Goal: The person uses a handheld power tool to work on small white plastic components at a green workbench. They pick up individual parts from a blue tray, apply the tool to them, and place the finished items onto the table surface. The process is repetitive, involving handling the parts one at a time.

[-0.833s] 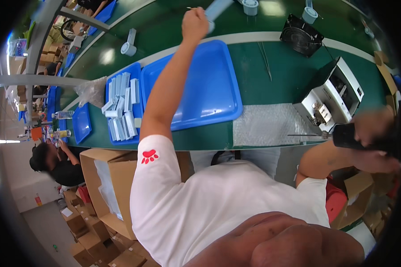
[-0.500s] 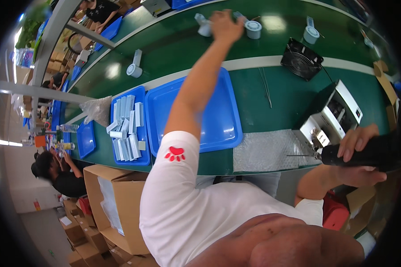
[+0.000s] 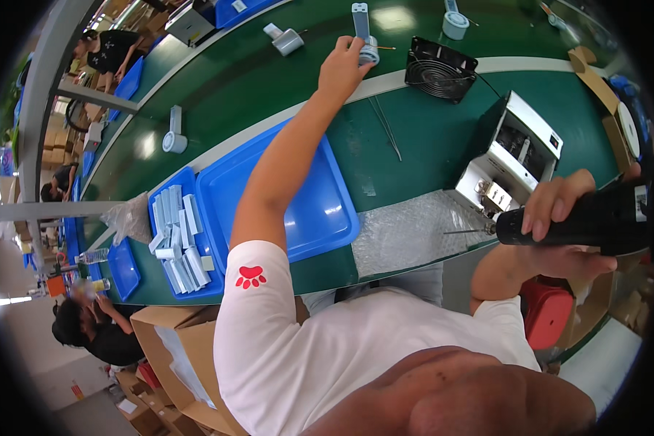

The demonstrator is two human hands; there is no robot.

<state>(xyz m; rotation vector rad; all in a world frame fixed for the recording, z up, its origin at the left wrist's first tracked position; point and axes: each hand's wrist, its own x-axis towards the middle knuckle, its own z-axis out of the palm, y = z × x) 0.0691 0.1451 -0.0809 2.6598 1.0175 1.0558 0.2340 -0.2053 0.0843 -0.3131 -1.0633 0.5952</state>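
My left hand (image 3: 344,69) reaches out over the green work surface, fingers and thumb closed round the round end of a light-blue plastic part with a handle (image 3: 361,23). A short thin wire sticks out from this part. Similar light-blue parts lie around it: one tipped over (image 3: 287,42) to its left, one (image 3: 174,139) farther left, one (image 3: 455,24) to its right. My right hand (image 3: 559,218) grips a black electric screwdriver (image 3: 581,224), its long thin bit pointing left above the bubble wrap (image 3: 407,231).
A blue tray (image 3: 341,218) sits beside another holding several pale-blue boxy pieces (image 3: 185,236). At right stand a black fan (image 3: 439,70) and an opened metal-cased device (image 3: 519,149). Tweezers (image 3: 387,129) lie between. A cardboard box (image 3: 189,363) is at lower left; other people work beyond.
My left hand has moved from between two light-blue parts onto the right-hand one, whose handle has turned. The whole view has shifted; my right hand still holds the screwdriver.
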